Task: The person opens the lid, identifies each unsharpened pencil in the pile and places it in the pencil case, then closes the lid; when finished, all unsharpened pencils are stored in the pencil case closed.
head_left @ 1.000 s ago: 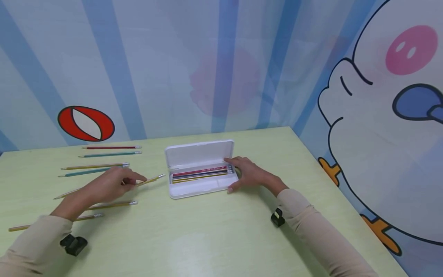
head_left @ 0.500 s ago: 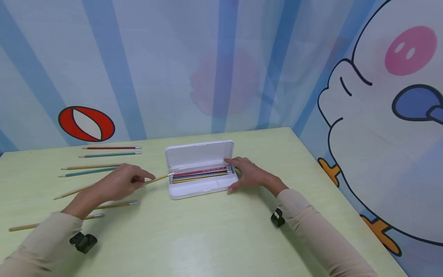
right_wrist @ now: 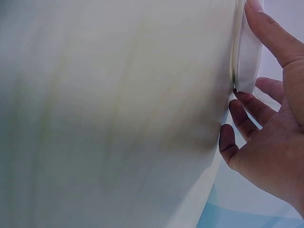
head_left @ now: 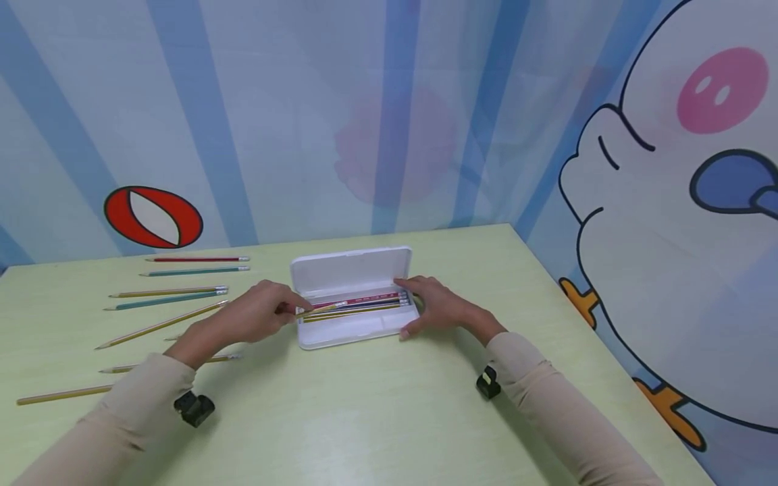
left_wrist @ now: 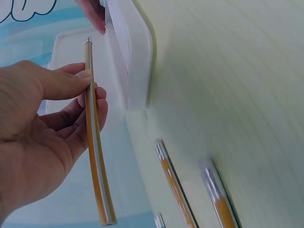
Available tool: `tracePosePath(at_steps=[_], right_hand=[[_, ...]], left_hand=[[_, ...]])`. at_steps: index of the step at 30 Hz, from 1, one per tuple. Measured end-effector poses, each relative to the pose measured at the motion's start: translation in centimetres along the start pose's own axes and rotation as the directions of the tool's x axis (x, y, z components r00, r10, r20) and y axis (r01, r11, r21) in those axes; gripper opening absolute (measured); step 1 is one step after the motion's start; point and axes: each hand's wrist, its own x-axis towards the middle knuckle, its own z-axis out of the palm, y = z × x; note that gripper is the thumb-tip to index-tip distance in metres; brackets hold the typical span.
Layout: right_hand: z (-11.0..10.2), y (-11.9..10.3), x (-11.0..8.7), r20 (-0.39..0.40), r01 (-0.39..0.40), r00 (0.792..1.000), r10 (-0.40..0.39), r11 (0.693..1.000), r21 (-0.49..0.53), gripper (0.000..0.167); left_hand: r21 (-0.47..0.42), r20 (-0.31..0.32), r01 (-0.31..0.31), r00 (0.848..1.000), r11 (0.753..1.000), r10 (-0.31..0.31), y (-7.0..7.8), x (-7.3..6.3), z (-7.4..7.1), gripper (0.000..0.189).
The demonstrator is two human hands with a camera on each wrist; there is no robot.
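My left hand pinches a yellow-striped pencil between thumb and fingers, with its eraser end pointing right. In the head view, that end overlaps the inside of the white pencil case, whose lid stands raised at the back. Several pencils, among them red, dark and yellow ones, lie side by side in the case. At the case's right end, my right hand holds it, thumb at the front corner and fingers behind. The right wrist view shows the thumb and fingers around the case's edge.
Left of the case, loose pencils lie on the pale table: a red pencil, teal pencils and several yellow ones, including a yellow pencil. A striped curtain hangs behind the table, and a cartoon-printed sheet at right.
My left hand has moved right with the yellow pencil, from beside the loose pencils to the case's left end, and the eraser end is now over the inside. My right hand stays put.
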Motion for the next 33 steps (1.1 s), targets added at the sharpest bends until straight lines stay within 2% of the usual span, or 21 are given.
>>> tracePosePath(at_steps=[6,14,19,24,28,33], right_hand=[[0.0,-0.1,0.0,-0.003,0.019,1.0,-0.019,1.0,-0.004,0.105],[-0.1,-0.2,0.0,-0.007,0.046,0.999,-0.046,0.999,-0.015,0.104],[-0.2,-0.2,0.2,-0.004,0.047,0.999,-0.047,0.999,-0.021,0.104],[-0.3,-0.1,0.2,-0.007,0.045,0.999,-0.046,0.999,-0.023,0.104],[-0.2,-0.1,0.1,-0.007,0.046,0.999,-0.047,0.999,-0.02,0.104],[-0.1,0.3,0.2,-0.012,0.06,0.998,-0.061,0.998,-0.027,0.103]], left_hand=[[0.0,0.001,-0.071,0.997,0.997,0.071,1.1,2.3,1.0,0.027],[0.038,-0.024,-0.113,0.993,0.993,0.114,2.3,4.6,2.1,0.03],[0.101,-0.036,-0.108,0.993,0.989,0.112,2.4,6.0,3.0,0.031],[0.127,-0.035,-0.089,0.995,0.988,0.094,2.5,7.4,3.9,0.032],[0.147,-0.037,-0.128,0.99,0.981,0.135,2.7,8.2,4.6,0.034],[0.168,-0.022,-0.138,0.989,0.976,0.143,3.2,8.8,5.0,0.034]])
